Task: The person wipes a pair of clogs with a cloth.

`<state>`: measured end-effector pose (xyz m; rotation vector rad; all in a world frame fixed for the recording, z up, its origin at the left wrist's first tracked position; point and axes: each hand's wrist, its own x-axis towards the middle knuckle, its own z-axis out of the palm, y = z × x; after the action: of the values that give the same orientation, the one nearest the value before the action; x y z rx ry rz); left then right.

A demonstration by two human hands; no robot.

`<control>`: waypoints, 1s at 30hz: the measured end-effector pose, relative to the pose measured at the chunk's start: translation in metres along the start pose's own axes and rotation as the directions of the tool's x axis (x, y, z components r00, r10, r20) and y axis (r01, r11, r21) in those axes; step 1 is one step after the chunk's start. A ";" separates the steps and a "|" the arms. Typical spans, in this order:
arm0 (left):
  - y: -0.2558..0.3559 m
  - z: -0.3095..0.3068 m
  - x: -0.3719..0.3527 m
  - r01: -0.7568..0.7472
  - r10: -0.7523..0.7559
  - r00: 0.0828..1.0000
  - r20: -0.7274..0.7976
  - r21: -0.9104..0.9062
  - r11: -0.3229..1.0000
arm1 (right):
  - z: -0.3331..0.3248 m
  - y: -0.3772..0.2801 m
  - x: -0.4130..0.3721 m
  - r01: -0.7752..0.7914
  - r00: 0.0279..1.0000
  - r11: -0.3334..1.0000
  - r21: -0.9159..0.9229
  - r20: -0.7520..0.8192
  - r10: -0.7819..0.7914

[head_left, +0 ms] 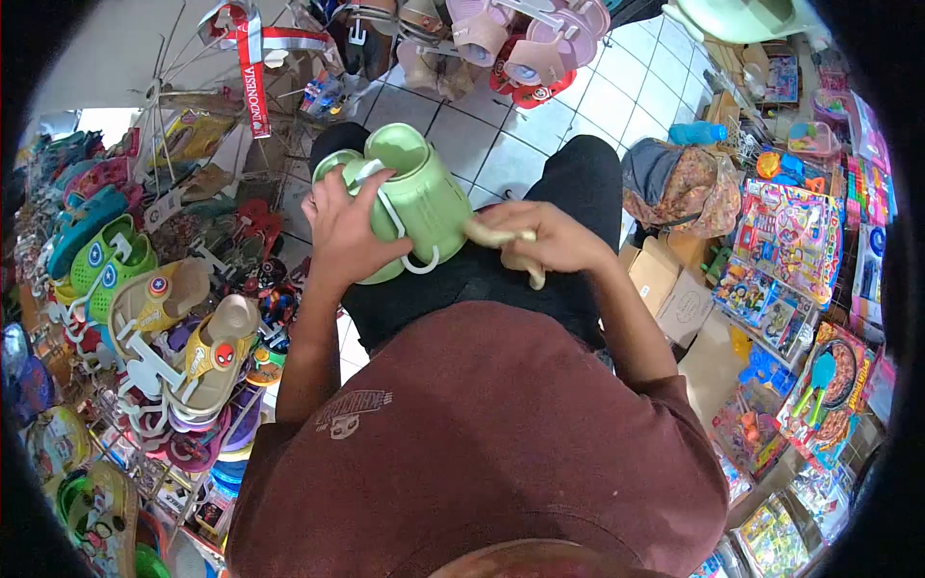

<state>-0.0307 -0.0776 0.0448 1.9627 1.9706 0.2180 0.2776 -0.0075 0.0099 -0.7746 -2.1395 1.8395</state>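
Observation:
A pair of light green clogs (pixel 431 204) rests on the person's dark-trousered lap, with a white plastic hanger (pixel 393 214) attached. My left hand (pixel 345 223) grips the hanger and the upper part of the clogs, fingers bent around them. Beside the clogs' right side is my right hand (pixel 544 236), its fingers curled round a cream-coloured strip (pixel 509 234) that looks like a strap. One end of the strip hangs below the fingers.
Racks of children's sandals (pixel 207 352) fill the left side. More pink sandals (pixel 477 34) hang at the top. Packaged toys (pixel 790 231) cover the right side, near a patterned cloth bag (pixel 679 188) and an open cardboard box (pixel 655 279). White floor tiles (pixel 525 159) show ahead.

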 end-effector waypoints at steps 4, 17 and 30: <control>0.006 -0.003 0.001 0.020 -0.020 0.999 0.038 0.014 1.000 | 0.008 0.000 0.032 -0.127 0.915 0.990 0.058 -0.379 0.140; 0.004 0.007 0.001 -0.052 0.053 0.998 -0.031 0.051 0.997 | 0.006 -0.015 0.003 0.083 0.995 0.997 0.000 -0.050 -0.083; 0.007 0.000 0.002 -0.010 0.006 0.999 0.042 0.110 0.994 | 0.044 -0.022 0.010 -0.088 0.971 0.933 -0.349 -0.240 0.001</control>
<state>-0.0238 -0.0751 0.0467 2.0262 1.9874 0.0718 0.2420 -0.0415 0.0205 -1.0678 -2.3372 1.3054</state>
